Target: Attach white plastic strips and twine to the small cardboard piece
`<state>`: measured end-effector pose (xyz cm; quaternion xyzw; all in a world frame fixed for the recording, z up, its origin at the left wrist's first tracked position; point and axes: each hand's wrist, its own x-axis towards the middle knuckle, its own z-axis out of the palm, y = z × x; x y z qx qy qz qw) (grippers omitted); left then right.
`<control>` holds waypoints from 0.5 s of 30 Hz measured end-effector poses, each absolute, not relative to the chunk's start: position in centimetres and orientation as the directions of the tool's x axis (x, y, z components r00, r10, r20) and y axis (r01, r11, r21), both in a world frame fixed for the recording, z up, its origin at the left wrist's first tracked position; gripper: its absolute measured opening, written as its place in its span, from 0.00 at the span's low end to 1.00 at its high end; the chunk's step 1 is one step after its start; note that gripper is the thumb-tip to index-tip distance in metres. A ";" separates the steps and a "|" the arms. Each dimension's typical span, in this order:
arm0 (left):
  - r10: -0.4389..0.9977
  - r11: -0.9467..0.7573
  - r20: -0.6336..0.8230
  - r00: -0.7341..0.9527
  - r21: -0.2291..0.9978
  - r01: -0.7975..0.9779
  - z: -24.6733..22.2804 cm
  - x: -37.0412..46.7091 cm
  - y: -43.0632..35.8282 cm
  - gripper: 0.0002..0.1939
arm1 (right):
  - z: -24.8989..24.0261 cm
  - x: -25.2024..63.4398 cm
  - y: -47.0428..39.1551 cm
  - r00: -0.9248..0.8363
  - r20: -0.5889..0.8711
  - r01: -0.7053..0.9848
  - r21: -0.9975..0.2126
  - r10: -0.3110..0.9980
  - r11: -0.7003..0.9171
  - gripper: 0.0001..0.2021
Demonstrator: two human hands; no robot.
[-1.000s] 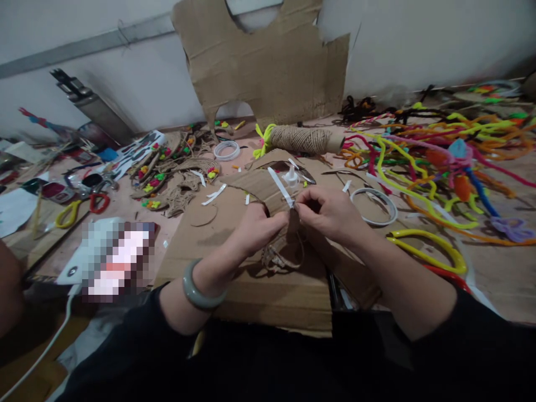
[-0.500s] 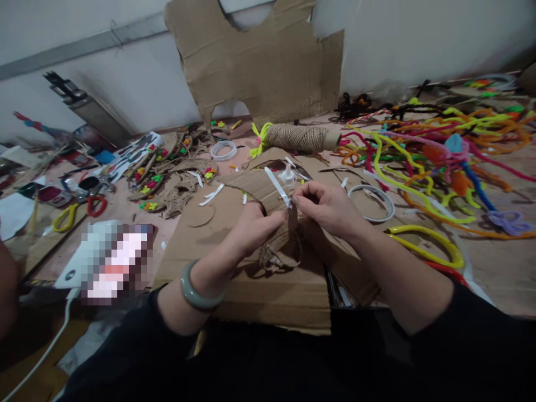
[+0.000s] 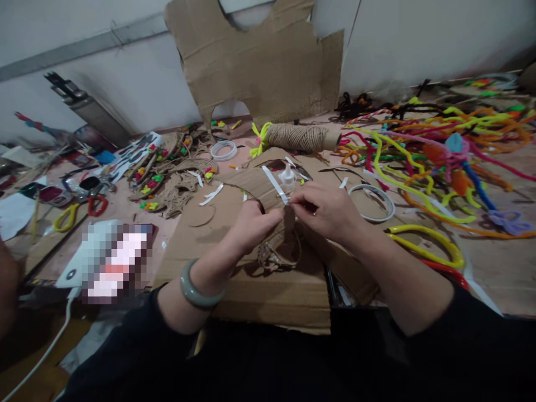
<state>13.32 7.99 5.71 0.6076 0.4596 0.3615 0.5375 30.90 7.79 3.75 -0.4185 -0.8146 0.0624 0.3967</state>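
A narrow white strip (image 3: 274, 183), which looks like double-sided tape, slants up and away from my right hand (image 3: 322, 209). The fingertips of that hand are pinched at the strip's lower end. Close on the left, my left hand (image 3: 255, 226) is closed with its thumb along a brown cardboard piece wound with twine (image 3: 280, 255). This piece hangs below my fingers as a loop, and part of it is hidden by the hands. Beneath lies a flat cardboard sheet (image 3: 268, 301). A small clear glue bottle (image 3: 287, 176) stands just beyond the fingertips.
A twine spool (image 3: 297, 138) lies behind the hands. Tape rolls (image 3: 372, 203), yellow-handled scissors (image 3: 431, 245) and tangled pipe cleaners (image 3: 419, 162) are at right. Twine-covered shapes (image 3: 167, 173) and a cabled phone (image 3: 117, 262) lie left. Cut cardboard (image 3: 268, 67) leans against the wall.
My right hand has shifted slightly left and curled more over the strip's lower end. The strip has moved a little left with it. My left hand is nearly still.
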 end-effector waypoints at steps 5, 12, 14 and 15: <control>0.946 -0.005 -0.059 0.319 0.981 0.195 5.7 13.3 7.9 0.12 | 4.4 30.9 7.9 -0.292 0.499 0.636 -0.536 0.816 0.556 0.06; 0.955 0.023 -0.084 0.283 0.976 0.215 5.5 13.1 8.0 0.09 | 5.0 31.5 8.1 -0.341 0.497 0.559 -0.575 0.798 0.597 0.08; 0.954 0.032 -0.092 0.284 0.977 0.210 5.4 13.1 8.1 0.08 | 4.8 31.5 8.1 -0.379 0.504 0.570 -0.534 0.776 0.625 0.08; 0.952 0.030 -0.089 0.293 0.979 0.200 5.4 13.1 8.1 0.07 | 4.6 31.5 8.1 -0.389 0.500 0.586 -0.514 0.774 0.627 0.09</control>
